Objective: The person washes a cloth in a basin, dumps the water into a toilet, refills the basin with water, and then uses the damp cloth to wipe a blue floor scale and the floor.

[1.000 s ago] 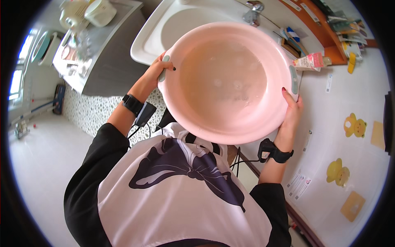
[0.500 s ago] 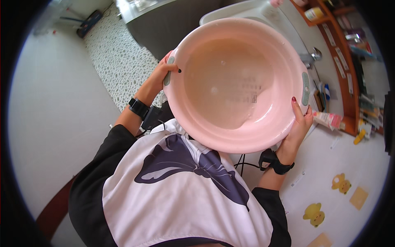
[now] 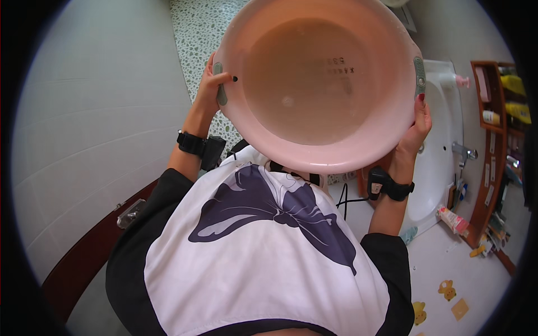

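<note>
A large pink basin (image 3: 319,158) is held up in front of my body, with slightly cloudy water (image 3: 297,84) in its bottom. My left hand (image 3: 213,84) grips the grey-green textured handle on the basin's left rim, thumb over the top edge. On the opposite side my right hand (image 3: 416,131) holds the rim just below the other grey-green handle (image 3: 420,78), its thumb on the edge. The fingers under the rim are mostly hidden. The basin's far edge runs out of the picture.
To the right stands a white washbasin (image 3: 434,190) with a metal faucet (image 3: 465,151). A pink-and-white tube (image 3: 453,220) lies near a brown wooden shelf (image 3: 486,185) with bottles and small items. White-and-green pebble-patterned flooring (image 3: 196,28) shows beyond my left arm.
My body has turned left with the basin, so the washbasin now shows to the right of it instead of behind it. Both hands keep their hold.
</note>
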`<action>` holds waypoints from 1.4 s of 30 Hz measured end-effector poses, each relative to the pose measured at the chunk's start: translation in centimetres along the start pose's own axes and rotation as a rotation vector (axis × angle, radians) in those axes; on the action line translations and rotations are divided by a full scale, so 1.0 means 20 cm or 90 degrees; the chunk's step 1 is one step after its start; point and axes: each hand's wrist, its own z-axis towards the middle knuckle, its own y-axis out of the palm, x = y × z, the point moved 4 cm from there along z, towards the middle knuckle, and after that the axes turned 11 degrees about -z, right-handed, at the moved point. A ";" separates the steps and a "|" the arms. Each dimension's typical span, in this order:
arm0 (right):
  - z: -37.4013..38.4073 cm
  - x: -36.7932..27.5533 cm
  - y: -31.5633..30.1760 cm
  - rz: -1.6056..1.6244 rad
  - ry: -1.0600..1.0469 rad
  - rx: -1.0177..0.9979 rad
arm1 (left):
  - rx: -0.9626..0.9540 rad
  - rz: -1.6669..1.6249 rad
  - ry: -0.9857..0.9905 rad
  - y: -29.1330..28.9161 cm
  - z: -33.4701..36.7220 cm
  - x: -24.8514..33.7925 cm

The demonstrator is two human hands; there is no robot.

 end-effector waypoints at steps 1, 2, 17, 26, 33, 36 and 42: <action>0.03 0.00 0.13 0.018 -0.002 -0.024 | 0.015 0.004 0.024 -0.06 0.02 0.09; 0.06 0.01 0.26 0.037 -0.003 -0.049 | 0.031 0.007 0.049 -0.12 0.04 0.18; 1.22 0.66 1.78 0.122 0.096 -0.225 | 0.163 0.041 0.123 -0.89 1.30 0.63; 2.15 1.09 2.57 0.158 0.165 -0.225 | 0.187 0.033 0.075 -1.24 2.50 0.73; 2.49 1.06 2.95 0.156 0.155 -0.192 | 0.143 0.093 0.039 -1.33 3.03 1.04; 2.59 1.05 3.10 0.165 0.149 -0.162 | 0.115 0.133 0.010 -1.42 3.29 1.10; 2.73 1.15 3.23 0.119 0.137 -0.010 | 0.030 0.153 -0.072 -1.52 3.88 1.15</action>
